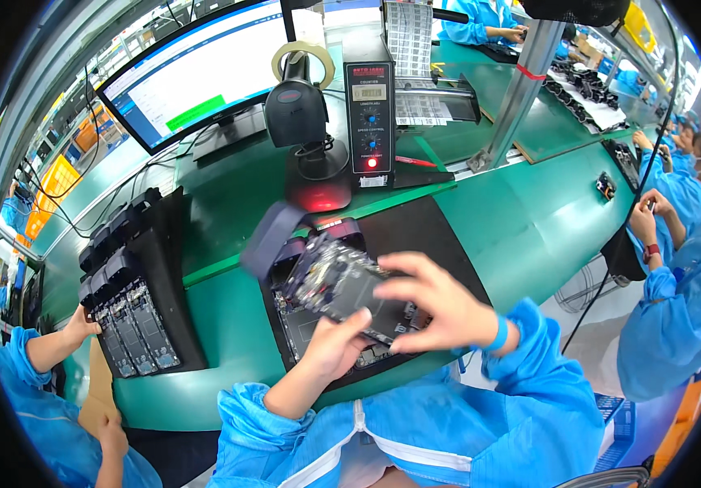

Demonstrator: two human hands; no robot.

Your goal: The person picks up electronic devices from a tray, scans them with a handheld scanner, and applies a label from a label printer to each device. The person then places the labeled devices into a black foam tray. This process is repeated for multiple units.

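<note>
A dark circuit board with a blocky dark-purple housing at its upper-left end is held up between my hands, a little blurred. My left hand grips its lower edge with the thumb on top. Around the right end of the board, the fingers of my right hand are curled; a blue band circles that wrist. Beneath it, more boards of this kind lie on a black mat, partly hidden by my hands and the held board.
Behind the mat stand a barcode scanner on its stand, a counter box with a label roll, and a monitor. Several boards lie on another mat at left, beside a co-worker's hand. Other people sit at right.
</note>
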